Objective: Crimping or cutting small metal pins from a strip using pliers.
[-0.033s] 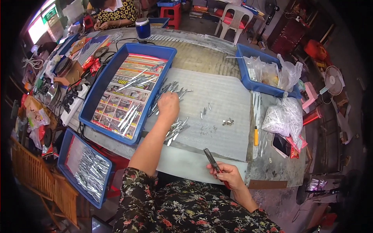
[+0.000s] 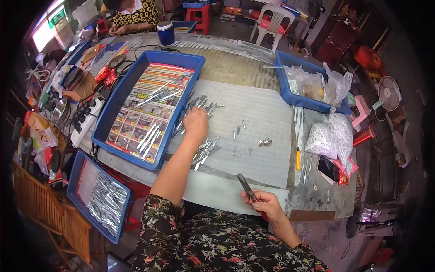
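My left hand (image 2: 195,123) reaches into a loose pile of slim silvery metal pieces (image 2: 213,107) beside the large tray. Its fingers are bent downward and closed, and what lies between them is hidden. A second heap of the same slim metal pieces (image 2: 206,152) lies nearer to me, by my left wrist. Near the table's front edge my right hand (image 2: 266,204) is closed around a pair of pliers (image 2: 247,186) with dark jaws and red handles, the jaws pointing up and away from me. Small metal pins (image 2: 238,130) and a little cluster of tiny round parts (image 2: 266,142) rest on the pale sheet.
A large blue tray (image 2: 100,119) lined with printed paper holds several metal pieces. Lower left, another blue tray (image 2: 74,192) is full of them. At right are a blue bin (image 2: 312,105) with plastic bags, a yellow-handled tool (image 2: 298,159) and a phone (image 2: 328,168). Another person (image 2: 136,18) sits across the table.
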Tool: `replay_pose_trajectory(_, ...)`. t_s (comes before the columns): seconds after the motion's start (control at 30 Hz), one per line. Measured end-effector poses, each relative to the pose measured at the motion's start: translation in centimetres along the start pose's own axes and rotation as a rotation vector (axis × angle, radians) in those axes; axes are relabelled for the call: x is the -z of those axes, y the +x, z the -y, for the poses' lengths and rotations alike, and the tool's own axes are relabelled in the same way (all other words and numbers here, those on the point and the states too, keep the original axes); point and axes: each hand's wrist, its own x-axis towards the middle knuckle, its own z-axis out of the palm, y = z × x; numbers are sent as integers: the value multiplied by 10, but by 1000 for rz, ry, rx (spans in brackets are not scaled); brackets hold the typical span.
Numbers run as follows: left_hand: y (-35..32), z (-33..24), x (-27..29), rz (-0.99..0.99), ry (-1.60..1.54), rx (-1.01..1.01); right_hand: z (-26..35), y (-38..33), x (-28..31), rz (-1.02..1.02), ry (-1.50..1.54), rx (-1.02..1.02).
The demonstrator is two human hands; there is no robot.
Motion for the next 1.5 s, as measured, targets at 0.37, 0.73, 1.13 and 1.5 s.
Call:
replay_pose_trajectory(0.37,-3,-2,4,-46,-118,17,-1,3,5,12,-22,-14)
replay_pose_trajectory(0.73,-7,8,13,-84,-217,91,-6,-3,3,40,-101,51)
replay_pose_trajectory(1.13,-107,-6,72,240,-1395,338,-1,4,0,27,-194,108)
replay_pose_trajectory(1.5,-155,-34,86,385,-1532,369,10,9,-15,-21,-601,239)
